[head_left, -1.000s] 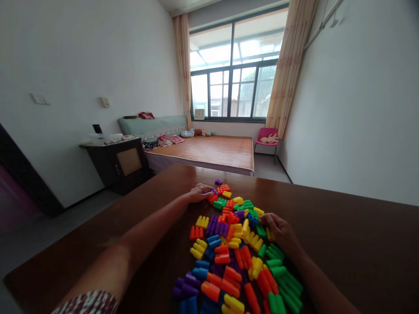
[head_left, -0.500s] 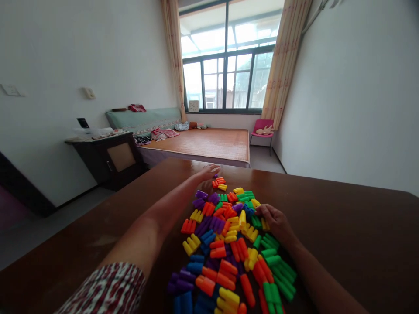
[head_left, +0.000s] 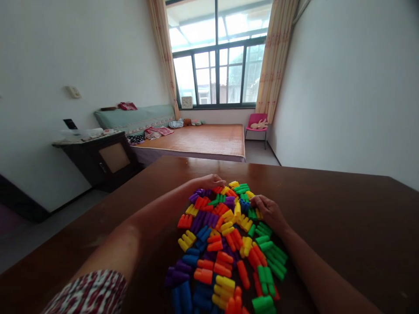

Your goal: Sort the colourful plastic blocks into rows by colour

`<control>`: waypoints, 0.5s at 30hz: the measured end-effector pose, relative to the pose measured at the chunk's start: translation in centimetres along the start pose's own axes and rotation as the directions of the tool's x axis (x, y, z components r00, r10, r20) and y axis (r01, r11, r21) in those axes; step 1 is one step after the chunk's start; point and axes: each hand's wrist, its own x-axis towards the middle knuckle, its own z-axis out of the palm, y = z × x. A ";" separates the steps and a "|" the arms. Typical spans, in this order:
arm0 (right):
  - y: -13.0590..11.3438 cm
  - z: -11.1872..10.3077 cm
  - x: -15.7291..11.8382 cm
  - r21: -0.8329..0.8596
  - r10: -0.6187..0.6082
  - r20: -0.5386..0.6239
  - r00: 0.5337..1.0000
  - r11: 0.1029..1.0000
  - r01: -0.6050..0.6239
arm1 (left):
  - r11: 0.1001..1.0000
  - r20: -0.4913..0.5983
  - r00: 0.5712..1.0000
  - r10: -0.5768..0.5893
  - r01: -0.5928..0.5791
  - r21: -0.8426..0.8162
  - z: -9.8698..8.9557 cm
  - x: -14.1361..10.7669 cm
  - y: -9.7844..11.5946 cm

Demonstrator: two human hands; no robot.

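Many plastic blocks in orange, yellow, green, purple and blue lie in a loose heap on the brown table (head_left: 314,205). My left hand (head_left: 212,180) rests at the far edge of the heap, fingers spread low over an orange block (head_left: 218,190). On the heap's right side, my right hand (head_left: 264,206) has its fingers curled together beside a blue block (head_left: 244,206); what they hold, if anything, is hidden. Nearer to me are green blocks (head_left: 266,280), a purple block (head_left: 178,274) and a yellow block (head_left: 223,291).
Beyond the table stands a bed (head_left: 209,137) with cloths on it. A dark cabinet (head_left: 113,155) is at the left, and a pink chair (head_left: 257,123) with a soft toy stands by the window.
My left hand has come nearer, onto the far end of the heap, and the far blocks now sit closer to the rest. The camera view has shifted slightly.
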 end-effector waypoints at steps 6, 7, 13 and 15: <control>0.8 -0.1 0.3 0.036 0.019 0.012 1.000 0.999 -0.019 | 0.974 -0.045 0.973 0.225 -0.226 -0.030 0.2 -6.0 6.3; 1.0 -0.1 0.4 0.058 0.028 0.016 0.999 0.998 -0.029 | 0.964 -0.079 0.960 0.267 -0.267 0.021 0.3 -7.5 7.8; 1.5 -0.1 0.3 0.281 0.107 -0.017 0.994 0.955 -0.098 | 0.912 -0.033 0.943 0.332 -0.312 0.267 3.9 -19.5 17.0; 1.4 -0.1 0.2 0.342 0.118 -0.042 0.992 0.935 -0.097 | 0.900 0.051 0.951 0.306 -0.307 0.309 6.1 -22.9 18.8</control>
